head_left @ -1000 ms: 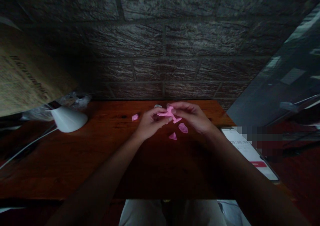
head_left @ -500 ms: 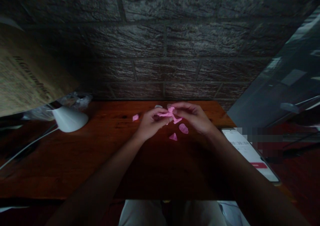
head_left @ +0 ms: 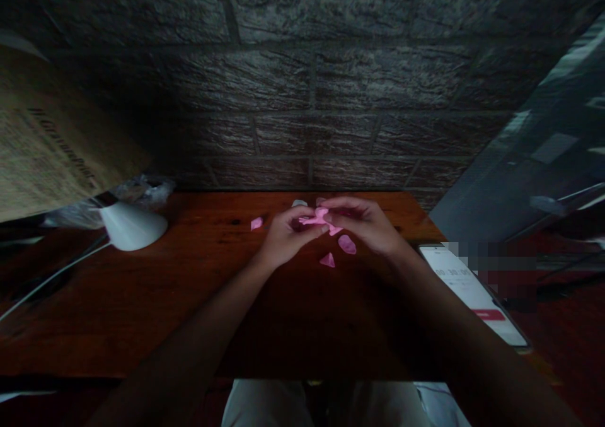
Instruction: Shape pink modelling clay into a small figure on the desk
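Note:
Both my hands meet over the far middle of a reddish wooden table [head_left: 189,301]. My left hand [head_left: 283,238] and my right hand [head_left: 366,225] are both closed in a pinch on one small pink clay-like figure [head_left: 320,220], held just above the tabletop. Loose pink pieces lie near them: one flat piece [head_left: 346,244] and one smaller bit [head_left: 327,260] just below my right hand, and another bit [head_left: 256,223] to the left of my left hand. A pale piece [head_left: 299,203] peeks out behind my left fingers.
A white desk lamp head [head_left: 132,225] rests at the table's left, its cord running off left. Crumpled clear plastic [head_left: 142,190] lies behind it. A phone with a lit screen [head_left: 477,294] lies at the right edge. A dark stone-pattern wall [head_left: 307,99] rises behind.
My fingers have shifted slightly on the pink figure, pressing it a little lower and closer together. The loose pieces, the lamp and the phone have stayed put.

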Tool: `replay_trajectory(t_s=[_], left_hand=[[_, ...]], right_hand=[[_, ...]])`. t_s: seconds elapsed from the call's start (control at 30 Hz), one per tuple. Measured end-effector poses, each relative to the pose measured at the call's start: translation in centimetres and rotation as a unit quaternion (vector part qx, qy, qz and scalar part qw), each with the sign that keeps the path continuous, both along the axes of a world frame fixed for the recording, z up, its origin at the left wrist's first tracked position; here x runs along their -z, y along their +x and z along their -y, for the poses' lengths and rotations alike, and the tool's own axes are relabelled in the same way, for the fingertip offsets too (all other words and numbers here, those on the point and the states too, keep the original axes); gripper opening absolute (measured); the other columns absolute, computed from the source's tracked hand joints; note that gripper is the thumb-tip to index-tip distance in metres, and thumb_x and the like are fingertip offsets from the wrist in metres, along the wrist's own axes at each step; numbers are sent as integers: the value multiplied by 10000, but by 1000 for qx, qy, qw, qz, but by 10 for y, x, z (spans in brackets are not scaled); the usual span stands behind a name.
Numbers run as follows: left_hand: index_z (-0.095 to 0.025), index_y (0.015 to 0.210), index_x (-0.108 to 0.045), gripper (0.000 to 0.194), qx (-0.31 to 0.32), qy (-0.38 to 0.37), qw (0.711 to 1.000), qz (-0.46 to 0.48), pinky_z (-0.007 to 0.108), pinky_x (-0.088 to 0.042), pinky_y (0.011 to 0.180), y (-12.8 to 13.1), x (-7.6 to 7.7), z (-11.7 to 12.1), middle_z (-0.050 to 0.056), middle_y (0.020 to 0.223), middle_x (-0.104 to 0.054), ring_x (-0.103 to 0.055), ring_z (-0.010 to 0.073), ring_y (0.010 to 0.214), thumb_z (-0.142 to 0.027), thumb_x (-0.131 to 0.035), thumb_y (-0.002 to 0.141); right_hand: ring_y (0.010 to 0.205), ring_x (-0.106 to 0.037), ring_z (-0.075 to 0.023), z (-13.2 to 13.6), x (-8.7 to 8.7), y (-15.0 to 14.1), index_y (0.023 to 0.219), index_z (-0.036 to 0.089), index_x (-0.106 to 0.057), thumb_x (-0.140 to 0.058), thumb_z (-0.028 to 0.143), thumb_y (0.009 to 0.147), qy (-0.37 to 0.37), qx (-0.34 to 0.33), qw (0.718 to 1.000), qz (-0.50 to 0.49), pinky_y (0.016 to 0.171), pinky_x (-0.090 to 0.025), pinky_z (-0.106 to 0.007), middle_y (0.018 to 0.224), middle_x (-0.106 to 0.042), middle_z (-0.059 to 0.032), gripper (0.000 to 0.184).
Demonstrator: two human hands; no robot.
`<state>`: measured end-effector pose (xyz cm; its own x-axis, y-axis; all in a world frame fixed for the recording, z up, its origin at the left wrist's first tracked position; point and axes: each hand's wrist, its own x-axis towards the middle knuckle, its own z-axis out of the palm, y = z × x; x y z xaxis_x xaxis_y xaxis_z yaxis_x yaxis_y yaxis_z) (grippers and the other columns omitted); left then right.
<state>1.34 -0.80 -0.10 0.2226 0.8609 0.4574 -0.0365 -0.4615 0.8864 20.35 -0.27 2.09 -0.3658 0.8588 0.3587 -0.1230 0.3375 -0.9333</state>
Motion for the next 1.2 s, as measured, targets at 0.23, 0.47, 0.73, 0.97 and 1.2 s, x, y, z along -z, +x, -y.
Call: replay_trajectory(t_s=[0.23,0.47,0.73,0.97,1.2], left_hand=[[-186,911,-740,189,-10,20,1000,-8,286,-567,754,0,3,0,24,863,-739,-693,148,793,-233,-818,746],[-182,894,-731,182,4,-10,1000,12,289,-571,769,1,-4,3,34,894,-741,-691,151,820,-220,-816,738],[-183,908,-722,213,8,-42,999,33,259,-557,667,2,-4,3,31,880,-733,-662,123,707,-231,-822,727],[-170,869,-707,224,8,-51,998,41,259,-557,673,2,-3,3,20,850,-727,-669,121,710,-250,-843,709],[-192,867,-686,191,6,-57,997,46,281,-560,671,3,-4,4,23,856,-752,-674,131,703,-278,-806,745]], right_hand=[[899,-711,-173,1,0,0,1029,308,-780,-826,296,784,17,-18,1000,11,759,-576,-331,1076,-774,-8,250],[849,-696,-166,1,-2,-2,970,291,-794,-803,351,797,2,45,999,14,772,-567,-337,995,-782,-11,183],[754,-673,-136,0,-3,-4,927,255,-806,-813,370,777,-59,52,997,-1,736,-546,-299,897,-781,-13,188],[710,-659,-122,1,-2,-6,929,240,-805,-822,366,765,-82,58,995,-14,700,-535,-280,859,-773,-9,207],[700,-641,-123,0,-1,-5,943,242,-799,-798,398,789,-89,55,995,-6,709,-533,-297,843,-757,-9,219]])
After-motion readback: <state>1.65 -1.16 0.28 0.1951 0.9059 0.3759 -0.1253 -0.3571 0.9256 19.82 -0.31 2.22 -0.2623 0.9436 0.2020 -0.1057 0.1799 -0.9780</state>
